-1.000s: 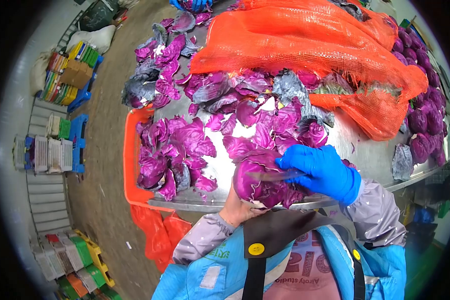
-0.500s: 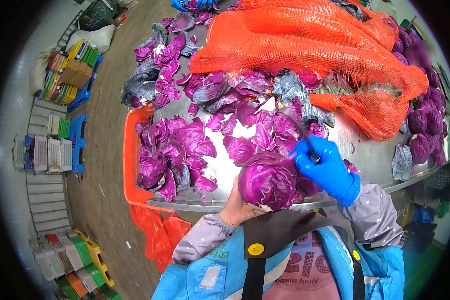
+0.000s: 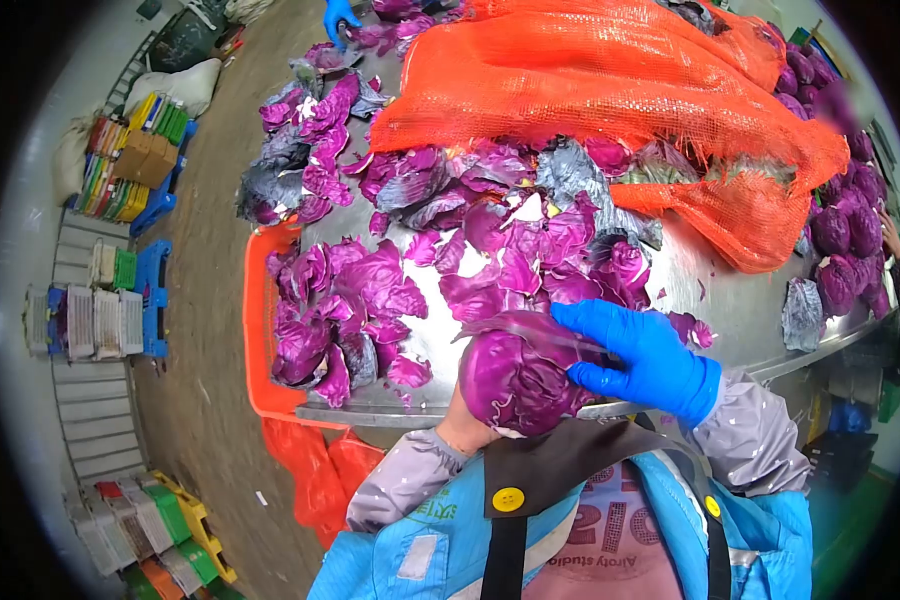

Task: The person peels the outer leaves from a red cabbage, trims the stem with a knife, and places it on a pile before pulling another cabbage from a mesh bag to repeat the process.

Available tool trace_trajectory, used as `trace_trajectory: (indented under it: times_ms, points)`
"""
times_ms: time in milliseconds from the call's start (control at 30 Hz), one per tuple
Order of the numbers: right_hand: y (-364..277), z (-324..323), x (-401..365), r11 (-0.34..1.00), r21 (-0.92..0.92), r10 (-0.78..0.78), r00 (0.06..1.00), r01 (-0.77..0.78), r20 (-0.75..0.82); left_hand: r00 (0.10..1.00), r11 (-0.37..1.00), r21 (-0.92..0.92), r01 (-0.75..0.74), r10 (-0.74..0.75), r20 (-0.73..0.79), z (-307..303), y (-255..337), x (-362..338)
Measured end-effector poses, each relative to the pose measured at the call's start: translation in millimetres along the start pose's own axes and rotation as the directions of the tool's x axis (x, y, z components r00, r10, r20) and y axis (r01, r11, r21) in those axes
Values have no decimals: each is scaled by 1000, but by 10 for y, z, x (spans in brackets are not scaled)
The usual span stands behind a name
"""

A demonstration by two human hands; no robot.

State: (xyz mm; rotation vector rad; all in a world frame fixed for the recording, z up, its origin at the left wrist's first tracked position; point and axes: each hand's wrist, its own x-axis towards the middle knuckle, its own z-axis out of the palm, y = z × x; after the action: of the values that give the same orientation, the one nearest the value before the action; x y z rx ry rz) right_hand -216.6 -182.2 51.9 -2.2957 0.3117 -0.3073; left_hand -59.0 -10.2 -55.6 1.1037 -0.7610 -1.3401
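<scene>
A red cabbage head (image 3: 520,385) sits at the near edge of the metal table, close to my apron. My left hand (image 3: 464,422), bare, cups it from below and the left; most of its fingers are hidden under the head. In a blue glove, my right hand (image 3: 655,360) reaches over the cabbage's right side, with finger and thumb at a partly lifted outer leaf (image 3: 535,326). Whether it still has the dark-handled tool inside the palm is hidden. Loose purple leaves (image 3: 515,255) lie just beyond the head.
An orange crate (image 3: 260,330) at the left is partly covered by leaves. Red mesh sacking (image 3: 610,85) spreads across the far side. More cabbages (image 3: 850,230) are piled at the right, near another person's hand (image 3: 888,232). A co-worker's gloved hand (image 3: 340,18) is at the far left.
My right hand has moved from beside the cabbage onto its upper leaf, and the dark tool handle is no longer visible. The head has shifted slightly left. The co-worker's far hand has moved left.
</scene>
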Motion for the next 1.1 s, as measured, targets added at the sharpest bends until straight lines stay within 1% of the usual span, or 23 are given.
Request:
trace_trajectory:
  times_ms: [33, 67, 100, 133, 167, 200, 267, 300, 333, 400, 467, 533, 600, 667, 733, 767, 833, 867, 900, 933, 1000, 1067, 1100]
  points:
    - [-19, 10, 7, 1000, 0, -4, 1000, 4, -2, 993, 969, 220, -117, 117, 10, 3, 14, -9]
    - [-38, 15, 8, 987, -160, -32, 999, 29, -19, 973, 877, 425, -225, 227, 47, 19, 56, -1]
    - [-44, 14, 5, 947, -316, -61, 998, 48, -31, 973, 877, 425, -226, 227, 49, -14, -16, -3]
    - [25, 33, -2, 948, -316, -57, 998, 44, -32, 994, 954, 285, -89, 103, -35, -76, -156, -25]
    - [168, 64, -9, 982, 14, 187, 963, -188, -195, 994, 990, 129, 50, -38, -100, -111, -239, -51]
    - [298, 58, -1, 865, 365, 451, 853, -345, -263, 994, 991, 127, 51, -38, -100, -166, -211, -32]
    - [483, -48, 48, 541, 800, 689, 683, -260, -244, 966, 987, 146, -64, 25, 257, -405, -59, 67]
    - [490, -145, 60, 576, 781, 673, 682, -242, -285, 903, 983, 141, -121, 50, 426, -474, -13, 83]
    - [554, -199, 15, 568, 774, 683, 685, -281, -253, 904, 982, 142, -121, 50, 425, -491, 12, 82]
    - [198, -270, 67, 593, 693, 701, 686, -410, -194, 938, 993, -115, 38, 4, 348, -474, 105, 94]
    - [62, -217, 49, 781, 549, 475, 853, -297, -215, 955, 913, -369, 174, -65, 290, -411, 250, 127]
    - [-46, -125, 4, 665, 697, 410, 911, -267, -42, 958, 749, -603, 273, -154, 242, -312, 428, 132]
    - [-80, -97, -21, 791, 518, 331, 940, -325, 83, 967, 824, -507, 252, -197, 159, -187, 604, 184]
    - [-50, -53, -12, 815, 515, 307, 952, -265, 3, 980, 866, -469, 172, -103, 169, -199, 597, 235]
    - [78, -73, -63, 417, 790, 617, 778, -449, 117, 930, 878, -403, 258, -339, -143, -312, 427, 71]
    - [93, -48, -88, 395, 860, 506, 858, -324, 90, 968, 873, -451, 184, -242, -73, -326, 412, 128]
    - [129, -56, -226, 451, 790, 443, 872, -416, 206, 952, 912, -339, 229, -283, -116, -43, 735, 267]
    - [22, -134, -263, 337, 849, 427, 870, -407, 248, 955, 940, -226, 255, -281, -92, -2, 747, 371]
    - [65, -151, -338, 357, 847, 428, 875, -394, 227, 952, 949, -148, 279, -293, -88, 17, 684, 475]
    - [188, -128, -431, 326, 870, 455, 868, -369, 198, 956, 955, -60, 289, -285, 64, 48, 748, 591]
    - [116, -319, -627, 76, 993, 553, 832, -92, 35, 921, 970, -44, 240, -213, 327, 356, 991, 777]
    - [353, -284, -843, -287, 911, 621, 782, 296, -59, 866, 963, -91, 252, -182, 465, 747, 1059, 907]
    - [531, -387, -888, 294, 936, 619, 708, 192, -340, 843, 970, -64, 235, -171, 509, 909, 1065, 956]
